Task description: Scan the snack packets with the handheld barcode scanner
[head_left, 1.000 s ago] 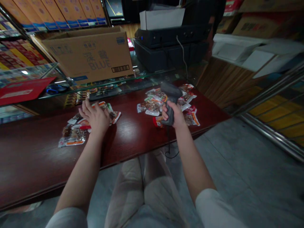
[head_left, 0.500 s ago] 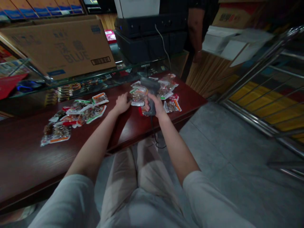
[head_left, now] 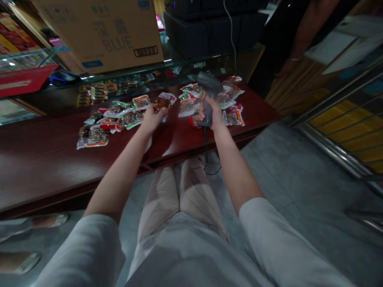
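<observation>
1. At far left, a red folder lies on a glass shelf, set back behind the table and out of reach of the work on it.
2. A group of plastic food packets lies spread out on the table, mostly flat, so their labels show.
3. The left hand reaches to the far end of that group with its fingers curled. It seems to pinch a brown-filled packet, though the dim view leaves the grip uncertain.
4. The right hand is closed round the grip of a handheld scanner, lifting it clear of the table. Its cord hangs freely past the table's edge.
5. A second heap of packets lies just beneath and beside the scanner, within easy reach.
6. At far right, another person's hand hangs beyond the table, well apart.
</observation>
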Demonstrator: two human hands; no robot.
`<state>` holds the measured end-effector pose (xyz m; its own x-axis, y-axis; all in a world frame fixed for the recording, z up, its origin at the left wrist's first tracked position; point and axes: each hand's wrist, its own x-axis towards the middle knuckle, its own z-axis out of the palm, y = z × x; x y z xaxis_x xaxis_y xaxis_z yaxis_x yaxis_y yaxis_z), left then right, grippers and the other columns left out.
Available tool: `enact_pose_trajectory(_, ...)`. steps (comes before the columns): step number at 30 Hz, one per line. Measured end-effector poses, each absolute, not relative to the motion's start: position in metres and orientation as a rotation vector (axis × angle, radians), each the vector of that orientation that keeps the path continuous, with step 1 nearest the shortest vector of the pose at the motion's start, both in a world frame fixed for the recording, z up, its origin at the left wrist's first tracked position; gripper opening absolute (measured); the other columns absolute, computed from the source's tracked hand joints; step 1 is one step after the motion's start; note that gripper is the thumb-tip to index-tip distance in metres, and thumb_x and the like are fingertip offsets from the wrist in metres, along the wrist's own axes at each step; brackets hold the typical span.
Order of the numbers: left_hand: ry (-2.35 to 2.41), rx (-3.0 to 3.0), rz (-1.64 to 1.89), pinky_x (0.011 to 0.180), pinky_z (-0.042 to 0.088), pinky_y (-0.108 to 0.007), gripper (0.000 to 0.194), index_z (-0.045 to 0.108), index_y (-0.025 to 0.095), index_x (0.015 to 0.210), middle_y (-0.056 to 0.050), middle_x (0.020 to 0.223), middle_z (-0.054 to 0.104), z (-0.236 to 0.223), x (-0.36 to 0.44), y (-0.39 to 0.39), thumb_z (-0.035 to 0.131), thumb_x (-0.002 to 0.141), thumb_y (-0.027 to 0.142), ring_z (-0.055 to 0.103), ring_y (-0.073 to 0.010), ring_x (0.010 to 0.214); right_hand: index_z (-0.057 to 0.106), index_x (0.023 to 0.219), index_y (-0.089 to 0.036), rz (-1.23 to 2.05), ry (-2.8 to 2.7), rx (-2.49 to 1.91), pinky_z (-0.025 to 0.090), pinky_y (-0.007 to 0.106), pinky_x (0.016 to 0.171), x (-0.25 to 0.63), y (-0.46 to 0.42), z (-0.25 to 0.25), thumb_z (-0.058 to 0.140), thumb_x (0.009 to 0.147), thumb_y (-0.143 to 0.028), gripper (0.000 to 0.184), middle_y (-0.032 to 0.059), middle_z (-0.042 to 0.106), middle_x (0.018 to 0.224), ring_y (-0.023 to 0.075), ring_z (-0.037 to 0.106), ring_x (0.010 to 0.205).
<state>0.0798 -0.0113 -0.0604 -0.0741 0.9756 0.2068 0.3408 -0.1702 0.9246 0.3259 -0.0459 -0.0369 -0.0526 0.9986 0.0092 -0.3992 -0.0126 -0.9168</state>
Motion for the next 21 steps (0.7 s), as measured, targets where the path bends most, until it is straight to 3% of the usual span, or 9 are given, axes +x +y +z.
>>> enact_pose_trajectory(3, 1.213, 1.429, 1.136, 0.079, 0.057, -0.035, 0.027, 0.057, 0.018, 0.089, -0.004, 0.083, 0.063, -0.054, 0.068, -0.053, 0.071, 0.078, 0.038, 0.066, -0.0209, 0.084, 0.053, 0.095, -0.027, 1.391, -0.957, -0.935, 0.029, 0.021, 0.046, 0.323, -0.060, -0.029, 0.060, 0.093, -0.055, 0.029, -0.0083, 0.041, 0.058, 0.0059, 0.037, 0.043)
enact_pose_trajectory(5, 1.189, 1.418, 1.139, 0.074, 0.057, -0.032, 0.031, 0.056, 0.019, 0.092, -0.002, 0.084, 0.065, -0.051, 0.059, -0.082, 0.075, 0.073, 0.033, 0.067, -0.0183, 0.080, 0.053, 0.092, -0.025, 1.403, -0.995, -0.908, 0.028, 0.021, 0.044, 0.316, -0.073, -0.028, 0.062, 0.091, -0.055, 0.031, -0.0086, 0.042, 0.058, 0.0055, 0.036, 0.041)
enact_pose_trajectory(10, 1.181, 1.388, 1.163, 0.067, 0.060, -0.033, 0.044, 0.048, 0.022, 0.103, -0.005, 0.104, 0.070, -0.054, 0.032, -0.126, 0.076, 0.070, 0.024, 0.073, -0.0204, 0.082, 0.054, 0.094, -0.023, 1.582, -1.146, -0.766, 0.029, 0.021, 0.039, 0.282, -0.105, -0.038, 0.074, 0.079, -0.048, 0.035, -0.0096, 0.049, 0.059, 0.0055, 0.038, 0.038)
enact_pose_trajectory(21, 1.079, 1.262, 1.263, 0.077, 0.063, -0.039, 0.049, 0.050, 0.024, 0.110, -0.004, 0.107, 0.071, -0.074, 0.000, -0.134, 0.070, 0.065, 0.022, 0.075, -0.0219, 0.087, 0.056, 0.103, -0.017, 1.915, -1.261, -0.646, 0.029, 0.020, 0.033, 0.241, -0.102, -0.047, 0.072, 0.081, -0.042, 0.037, -0.0092, 0.052, 0.058, 0.0066, 0.040, 0.034)
